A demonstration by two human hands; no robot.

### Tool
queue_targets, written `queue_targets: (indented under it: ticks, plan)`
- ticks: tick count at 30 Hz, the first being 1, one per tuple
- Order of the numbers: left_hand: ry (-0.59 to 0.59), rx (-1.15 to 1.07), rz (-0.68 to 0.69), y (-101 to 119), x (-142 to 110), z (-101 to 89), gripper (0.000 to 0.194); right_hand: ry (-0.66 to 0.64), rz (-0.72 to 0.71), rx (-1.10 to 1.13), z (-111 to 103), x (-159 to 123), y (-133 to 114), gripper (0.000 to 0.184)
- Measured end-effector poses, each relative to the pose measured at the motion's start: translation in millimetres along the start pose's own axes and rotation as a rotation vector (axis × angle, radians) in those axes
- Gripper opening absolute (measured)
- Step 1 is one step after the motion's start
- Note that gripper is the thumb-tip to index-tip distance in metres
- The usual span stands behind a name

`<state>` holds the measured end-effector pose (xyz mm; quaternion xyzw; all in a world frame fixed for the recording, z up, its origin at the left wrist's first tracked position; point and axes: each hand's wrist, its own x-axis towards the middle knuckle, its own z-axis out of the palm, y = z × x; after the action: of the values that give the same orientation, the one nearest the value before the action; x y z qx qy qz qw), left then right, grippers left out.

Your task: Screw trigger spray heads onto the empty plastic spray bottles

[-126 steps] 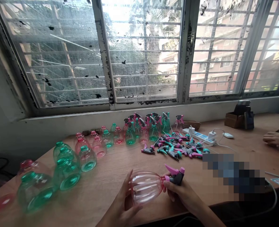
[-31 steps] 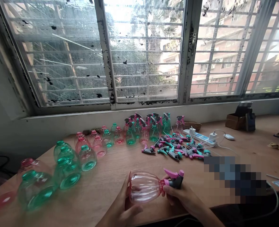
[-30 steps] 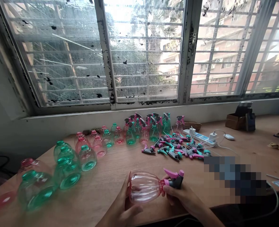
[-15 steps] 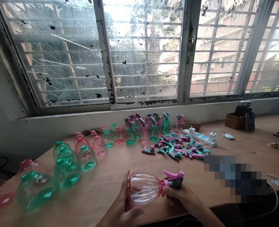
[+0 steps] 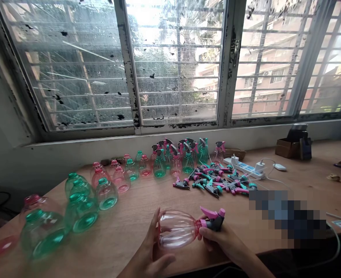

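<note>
A clear pink spray bottle [image 5: 176,229] lies on its side in the air above the table, its base to the left. My left hand [image 5: 154,243] cups the base, fingers behind it and thumb stretched out below. My right hand [image 5: 216,240] pinches the pink collar at the neck with thumb and fingers. The pink and black trigger sprayer head [image 5: 215,219] sits on that neck, trigger facing up. Beyond my hands lies a pile of loose trigger sprayer heads [image 5: 213,179] in pink, teal and black.
Open green bottles [image 5: 83,212] and pink bottles [image 5: 120,179] stand in rows at the left. Several bottles with sprayer heads [image 5: 176,162] stand by the window wall. A white power strip [image 5: 247,169], cables and a cardboard box [image 5: 287,148] are at the right. A blurred patch covers the right front.
The bottle has turned slightly in my hands, and the thin tube seen inside it shows less clearly. Both hands stay in nearly the same place.
</note>
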<state>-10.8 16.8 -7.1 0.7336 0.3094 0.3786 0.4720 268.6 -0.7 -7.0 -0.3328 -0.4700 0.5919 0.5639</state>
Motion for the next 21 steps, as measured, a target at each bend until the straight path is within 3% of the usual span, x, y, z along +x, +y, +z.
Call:
queue_targets:
  ticks: [7,15,21]
  plan:
    - [-0.026,-0.073,-0.087,-0.8,-1.5,-3.5,0.107,-0.016,0.037,-0.006,2.0,-0.6,-3.5,0.047]
    - [0.060,-0.012,0.016,2.8,-0.2,2.9,0.086,0.015,0.001,0.022,-1.7,2.5,2.9,0.043]
    - [-0.010,-0.118,-0.058,3.3,-2.0,-0.8,0.109,0.015,-0.001,0.025,-2.8,1.4,4.5,0.045]
